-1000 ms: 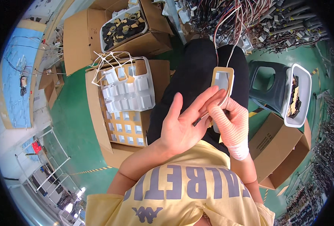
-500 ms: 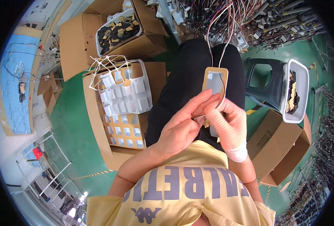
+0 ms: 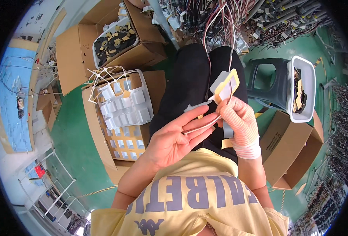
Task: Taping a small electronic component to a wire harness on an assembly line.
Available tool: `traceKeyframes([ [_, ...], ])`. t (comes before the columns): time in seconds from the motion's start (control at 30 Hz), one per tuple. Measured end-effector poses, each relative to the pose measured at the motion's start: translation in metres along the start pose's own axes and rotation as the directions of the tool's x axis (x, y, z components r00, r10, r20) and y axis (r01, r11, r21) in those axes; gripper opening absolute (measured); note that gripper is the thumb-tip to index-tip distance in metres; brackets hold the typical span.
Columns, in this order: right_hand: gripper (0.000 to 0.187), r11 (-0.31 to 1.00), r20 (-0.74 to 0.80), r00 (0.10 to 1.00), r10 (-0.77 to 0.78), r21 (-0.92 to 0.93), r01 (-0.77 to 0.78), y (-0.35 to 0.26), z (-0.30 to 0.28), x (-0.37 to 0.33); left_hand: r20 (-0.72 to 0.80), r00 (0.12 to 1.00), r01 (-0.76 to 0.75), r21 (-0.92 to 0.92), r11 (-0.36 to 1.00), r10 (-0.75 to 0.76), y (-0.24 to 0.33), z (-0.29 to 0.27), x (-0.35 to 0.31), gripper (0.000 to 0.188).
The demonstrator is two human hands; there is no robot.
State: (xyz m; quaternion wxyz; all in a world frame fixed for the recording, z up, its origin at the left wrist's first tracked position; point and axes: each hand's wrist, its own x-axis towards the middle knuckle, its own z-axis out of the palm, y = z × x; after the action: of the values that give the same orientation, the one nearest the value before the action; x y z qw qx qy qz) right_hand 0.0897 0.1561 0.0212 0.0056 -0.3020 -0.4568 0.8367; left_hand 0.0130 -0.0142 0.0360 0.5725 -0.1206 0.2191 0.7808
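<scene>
Over my lap, my right hand (image 3: pixel 238 120), in a ribbed pale glove, pinches the lower end of a small white rectangular piece with a tan border (image 3: pixel 225 84). A thin cable (image 3: pixel 231 59) runs down from the far bundle to this piece. My bare left hand (image 3: pixel 174 137) is spread palm up, its fingers stretched toward the right hand. A brownish cable end (image 3: pixel 203 126) leads from the right hand across the left fingers. More white and tan parts (image 3: pixel 228 131) hang beneath the right hand, partly hidden by it.
To the left, a carton (image 3: pixel 97 133) holds white moulded trays (image 3: pixel 123 102). Behind it, an open carton (image 3: pixel 69 59) contains a bin of black and tan parts (image 3: pixel 117 41). A dark stool (image 3: pixel 266 80) bears a white bin (image 3: pixel 313 86) at right, above another carton (image 3: pixel 288 153). Cable bundles (image 3: pixel 291 23) hang ahead.
My left fingers have parted and straightened, leaving the cable across them. The bordered piece has tilted in my right hand. The whole view has shifted slightly.
</scene>
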Motion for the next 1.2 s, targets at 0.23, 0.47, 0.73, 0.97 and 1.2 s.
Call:
traceKeyframes([
  [0.23, 0.008, 0.995, -0.084, 0.993, -0.084, -0.055, 0.08, 0.002, 0.006, -0.007, 0.337, 0.813, -0.178, 0.921, -0.347, 0.475, 0.002, 0.01, 0.003, 0.039],
  [0.47, 0.011, 0.969, 0.035, 0.977, -0.208, -0.129, 0.211, 0.008, 0.011, -0.004, -0.041, 0.856, -0.065, 0.981, 0.185, 0.515, -0.015, 0.001, 0.017, 0.007],
  [0.73, 0.024, 0.984, 0.215, 0.977, -0.018, 0.177, -0.021, 0.003, -0.038, 0.066, -0.2, 0.936, -0.062, 0.717, 0.694, 0.29, -0.012, -0.002, 0.011, 0.006],
  [0.97, 0.023, 0.893, -0.213, 0.956, -0.203, -0.44, 0.092, -0.063, -0.177, 0.041, -0.332, 0.943, 0.07, 0.231, 0.971, 0.011, -0.001, -0.016, 0.017, 0.01],
  [1.2, 0.035, 0.704, -0.636, 0.531, -0.56, -0.703, -0.099, -0.065, -0.458, 0.102, -0.256, 0.963, 0.042, 0.467, 0.883, 0.09, -0.005, 0.0, 0.033, 0.015],
])
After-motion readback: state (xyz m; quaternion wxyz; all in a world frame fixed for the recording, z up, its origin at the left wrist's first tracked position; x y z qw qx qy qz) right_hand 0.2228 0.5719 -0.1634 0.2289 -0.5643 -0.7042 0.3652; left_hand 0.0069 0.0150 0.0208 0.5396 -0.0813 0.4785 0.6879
